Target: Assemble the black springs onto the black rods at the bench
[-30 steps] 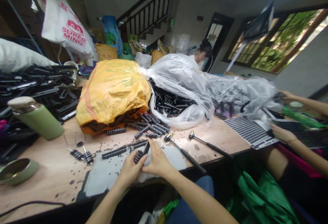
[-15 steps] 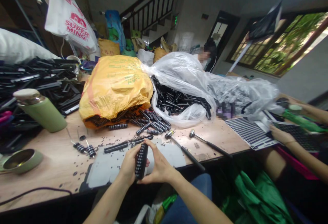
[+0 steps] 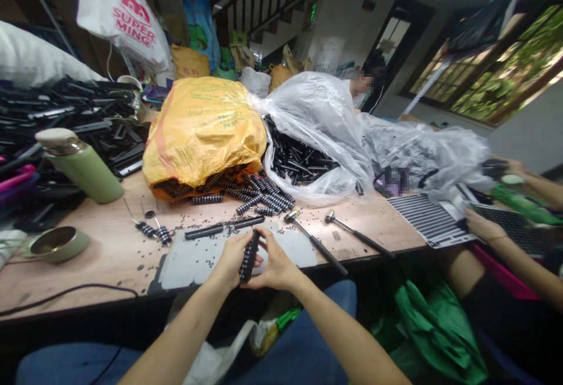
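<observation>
Between my two hands, above the front edge of the table, is a short black bar with rows of pale dots (image 3: 248,257), tilted upright. My left hand (image 3: 232,260) is wrapped round its left side. With thumb and fingers, my right hand (image 3: 278,264) grips its top and bottom ends. Behind the hands, black strips (image 3: 204,232) lie along the back of a pale grey mat (image 3: 189,259). Small dark bits are scattered around it. Finished-looking dotted black bars (image 3: 268,194) are heaped by the mouth of a yellow sack (image 3: 206,132).
Two hammers (image 3: 319,245) (image 3: 360,239) lie right of the mat. A clear plastic bag (image 3: 316,97) holds black pieces. Left stand a green flask (image 3: 90,174) and a cup-like lid (image 3: 59,245). A co-worker's hand (image 3: 484,225) rests by a striped sheet (image 3: 428,220) at right.
The camera view has shifted, so the table and the things on it sit slightly higher in the picture. Both hands still hold the dotted bar, which now leans slightly more to the right.
</observation>
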Demonstrator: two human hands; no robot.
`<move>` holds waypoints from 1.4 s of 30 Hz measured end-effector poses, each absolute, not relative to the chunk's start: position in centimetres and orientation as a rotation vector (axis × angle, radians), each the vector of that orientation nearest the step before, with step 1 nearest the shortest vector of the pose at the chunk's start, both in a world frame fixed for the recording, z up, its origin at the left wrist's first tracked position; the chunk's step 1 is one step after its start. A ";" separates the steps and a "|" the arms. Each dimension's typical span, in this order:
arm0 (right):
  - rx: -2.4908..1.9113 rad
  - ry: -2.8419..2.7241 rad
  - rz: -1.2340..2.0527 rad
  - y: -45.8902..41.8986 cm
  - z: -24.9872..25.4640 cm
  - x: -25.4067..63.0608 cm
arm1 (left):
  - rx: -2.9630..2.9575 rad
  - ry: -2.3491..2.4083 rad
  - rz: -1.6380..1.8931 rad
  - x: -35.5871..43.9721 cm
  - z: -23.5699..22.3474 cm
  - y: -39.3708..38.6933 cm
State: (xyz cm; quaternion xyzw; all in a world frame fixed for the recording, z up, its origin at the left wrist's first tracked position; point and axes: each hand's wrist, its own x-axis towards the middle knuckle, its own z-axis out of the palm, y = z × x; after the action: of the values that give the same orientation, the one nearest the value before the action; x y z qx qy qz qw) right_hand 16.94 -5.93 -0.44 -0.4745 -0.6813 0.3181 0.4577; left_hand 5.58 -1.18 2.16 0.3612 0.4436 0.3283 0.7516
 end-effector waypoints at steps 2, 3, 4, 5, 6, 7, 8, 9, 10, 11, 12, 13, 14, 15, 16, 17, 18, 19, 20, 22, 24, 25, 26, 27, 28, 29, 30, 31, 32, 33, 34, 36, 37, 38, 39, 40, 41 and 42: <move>-1.168 -1.654 0.809 -6.0 -0.7 16.7 | 0.782 0.985 0.699 5.6 2.0 -1.2; -1.185 -1.651 0.810 -6.1 -0.7 16.6 | 0.783 0.994 0.692 5.7 1.9 -1.2; -1.216 -1.656 0.798 -6.1 -0.6 16.5 | 0.786 1.001 0.691 5.7 1.7 -1.2; -1.260 -1.664 0.776 -6.2 -0.6 16.5 | 0.792 1.006 0.696 5.7 1.5 -1.1; -1.312 -1.677 0.748 -6.3 -0.4 16.4 | 0.798 1.009 0.705 5.7 1.2 -1.1; -1.362 -1.695 0.720 -6.4 -0.3 16.3 | 0.802 1.012 0.712 5.7 0.9 -1.0; -1.407 -1.718 0.693 -6.5 -0.3 16.3 | 0.805 1.017 0.713 5.7 0.6 -1.0; -1.441 -1.743 0.663 -6.6 -0.3 16.2 | 0.815 1.023 0.710 5.7 0.2 -1.0; -1.466 -1.769 0.631 -6.6 -0.4 16.2 | 0.845 1.029 0.709 5.6 -0.2 -0.9; -1.486 -1.793 0.591 -6.6 -0.5 16.1 | 0.908 1.032 0.721 5.6 -0.6 -0.9; -1.508 -1.807 0.541 -6.5 -0.8 16.0 | 1.017 1.030 0.747 5.6 -1.0 -1.0; -1.541 -1.806 0.482 -6.4 -1.2 15.9 | 1.175 1.025 0.787 5.6 -1.4 -1.1; -1.588 -1.791 0.417 -6.3 -1.6 15.8 | 1.370 1.019 0.833 5.5 -1.9 -1.1; -1.647 -1.769 0.352 -6.2 -2.0 15.8 | 1.581 1.015 0.873 5.5 -2.5 -1.2; -1.705 -1.751 0.296 -6.1 -2.4 15.9 | 1.787 1.011 0.894 5.5 -3.0 -1.3; -1.752 -1.751 0.257 -6.1 -2.8 16.2 | 1.973 1.000 0.885 5.5 -3.6 -1.3; -1.791 -1.769 0.230 -6.2 -3.0 16.7 | 2.132 0.976 0.852 5.4 -4.1 -1.3; -1.839 -1.788 0.201 -6.3 -3.1 17.5 | 2.266 0.939 0.809 5.2 -4.4 -1.2; -1.922 -1.781 0.156 -6.6 -3.1 18.6 | 2.382 0.891 0.762 5.0 -4.7 -1.1; -2.196 -1.654 0.012 -7.2 -2.8 21.5 | 2.588 0.804 0.676 4.4 -4.8 -0.7; -2.492 -1.450 -0.107 -8.0 -2.3 24.5 | 2.760 0.801 0.613 3.8 -4.4 -0.5; -2.555 -1.407 -0.115 -8.3 -1.9 25.7 | 2.828 0.824 0.587 3.5 -4.1 -0.5; -2.584 -1.401 -0.094 -8.7 -1.6 26.5 | 2.880 0.851 0.565 3.3 -3.8 -0.5; -2.579 -1.423 -0.056 -9.2 -1.3 26.9 | 2.917 0.875 0.551 3.2 -3.6 -0.6; -2.561 -1.452 -0.019 -9.7 -1.1 26.9 | 2.940 0.896 0.543 3.1 -3.5 -0.8; -2.527 -1.485 0.026 -10.2 -0.9 26.5 | 2.952 0.910 0.537 3.1 -3.4 -0.9; -2.463 -1.514 0.083 -10.8 -0.9 25.8 | 2.957 0.923 0.531 3.0 -3.3 -1.0; -2.373 -1.534 0.149 -11.5 -0.9 24.9 | 2.958 0.931 0.525 3.0 -3.4 -1.1; -2.274 -1.546 0.219 -12.1 -1.0 24.0 | 2.956 0.938 0.519 3.0 -3.4 -1.2; -2.186 -1.548 0.285 -12.7 -1.2 23.2 | 2.953 0.948 0.513 3.0 -3.5 -1.3; -2.124 -1.542 0.348 -13.3 -1.4 22.4 | 2.948 0.960 0.507 3.0 -3.6 -1.4; -2.104 -1.526 0.434 -14.1 -1.5 21.4 | 2.939 0.994 0.486 3.2 -3.8 -1.7; -2.111 -1.515 0.458 -14.3 -1.2 21.1 | 2.935 1.022 0.473 3.4 -3.9 -2.0; -2.106 -1.496 0.478 -14.5 -0.7 20.8 | 2.935 1.047 0.463 3.6 -4.1 -2.4; -2.080 -1.472 0.496 -14.5 0.0 20.5 | 2.939 1.060 0.461 4.0 -4.2 -2.8; -2.039 -1.453 0.514 -14.6 0.8 20.1 | 2.946 1.068 0.466 4.4 -4.3 -3.3; -1.988 -1.440 0.531 -14.5 1.6 19.6 | 2.952 1.069 0.473 4.8 -4.5 -3.8; -1.937 -1.436 0.550 -14.5 2.3 18.9 | 2.956 1.065 0.477 5.2 -4.7 -4.2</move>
State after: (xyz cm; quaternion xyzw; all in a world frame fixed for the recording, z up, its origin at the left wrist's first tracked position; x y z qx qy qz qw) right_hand 18.94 -14.50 2.25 -0.7400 -0.5483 0.2101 0.3280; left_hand 5.19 -4.19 -4.67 0.9299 0.3352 0.1502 -0.0181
